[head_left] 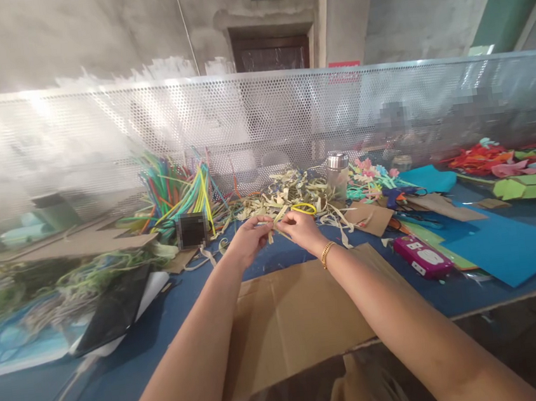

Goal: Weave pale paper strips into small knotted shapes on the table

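Both my hands meet above the blue tabletop, just past the far edge of a flat cardboard sheet [304,318]. Thumb and fingers of my left hand [253,237] pinch a pale yellow-green strip [279,216]. My right hand [301,229], a gold bracelet [327,255] at its wrist, pinches the same strip close beside the left fingertips. Part of the strip is hidden by the fingers. Right behind the right hand lies a yellow loop, like a scissors handle [304,209]. A heap of similar pale strips [290,188] spreads beyond both hands.
Colourful thin stems [175,188] stand bundled at the back left. A glass bottle [337,174] rises behind the strips. To the right lie a purple box [422,257] and blue sheets [507,245]; to the left, a black tablet [116,309] with a cable. A perforated metal screen [272,110] closes the back.
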Demonstrator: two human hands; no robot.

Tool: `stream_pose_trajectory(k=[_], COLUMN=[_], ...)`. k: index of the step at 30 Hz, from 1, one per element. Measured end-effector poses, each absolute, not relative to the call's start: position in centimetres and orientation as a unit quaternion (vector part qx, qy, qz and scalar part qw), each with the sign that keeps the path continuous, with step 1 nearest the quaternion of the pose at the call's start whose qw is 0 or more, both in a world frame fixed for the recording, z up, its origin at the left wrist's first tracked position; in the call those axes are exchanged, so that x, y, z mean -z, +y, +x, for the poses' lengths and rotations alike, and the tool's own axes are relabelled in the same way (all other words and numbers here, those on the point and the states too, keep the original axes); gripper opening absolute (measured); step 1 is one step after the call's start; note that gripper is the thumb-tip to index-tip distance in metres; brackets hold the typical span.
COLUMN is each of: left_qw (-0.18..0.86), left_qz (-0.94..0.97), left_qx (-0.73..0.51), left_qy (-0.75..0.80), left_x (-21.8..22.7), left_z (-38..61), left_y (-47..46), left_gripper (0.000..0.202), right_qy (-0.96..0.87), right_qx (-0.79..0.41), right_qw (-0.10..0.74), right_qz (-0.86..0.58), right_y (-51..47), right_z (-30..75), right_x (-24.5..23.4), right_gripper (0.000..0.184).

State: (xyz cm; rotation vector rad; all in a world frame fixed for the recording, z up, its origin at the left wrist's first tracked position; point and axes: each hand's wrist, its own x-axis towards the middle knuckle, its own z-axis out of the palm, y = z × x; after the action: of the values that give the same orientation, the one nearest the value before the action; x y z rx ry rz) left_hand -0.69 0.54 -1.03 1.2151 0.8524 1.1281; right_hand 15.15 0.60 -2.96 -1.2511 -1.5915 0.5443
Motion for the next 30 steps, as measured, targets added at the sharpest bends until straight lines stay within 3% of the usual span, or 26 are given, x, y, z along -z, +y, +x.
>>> stream_pose_trajectory(k=[12, 16, 22, 26, 30], left_qw=[0.664, 0.637, 0.635, 0.634, 0.628], left_qz=[0.483, 0.479, 0.463, 0.456, 0.458], left_qx=[-0.460, -0.471, -0.489, -0.491, -0.492], left_qy=[0.338, 0.379, 0.379, 0.385, 0.393], left_x=[0.9, 1.2, 0.9, 0.8, 0.9], left_z=[-1.5, -1.6, -1.7, -1.7, -1.5], left_y=[0.8, 1.2, 1.3, 1.1, 1.1], left_gripper=[0.029, 0.031, 0.025, 0.021, 0.024], right_qy=[-0.674, -0.699, -0.752, -0.832, -0.844], right_qx=[-0.227, -0.147, 0.085, 0.102, 0.081], right_qw=[0.496, 0.472, 0.457, 0.390, 0.385], right_qz=[-0.498, -0.516, -0.468, -0.380, -0.364], right_y=[0.6, -0.3, -2.0, -2.0, -1.8], right_z=[15.4, 15.3, 15.6, 15.5, 15.3], right_x=[2.8, 2.1, 0.2, -0.1, 0.0], right_gripper=[0.019, 0.022, 0.016, 0.010, 0.014])
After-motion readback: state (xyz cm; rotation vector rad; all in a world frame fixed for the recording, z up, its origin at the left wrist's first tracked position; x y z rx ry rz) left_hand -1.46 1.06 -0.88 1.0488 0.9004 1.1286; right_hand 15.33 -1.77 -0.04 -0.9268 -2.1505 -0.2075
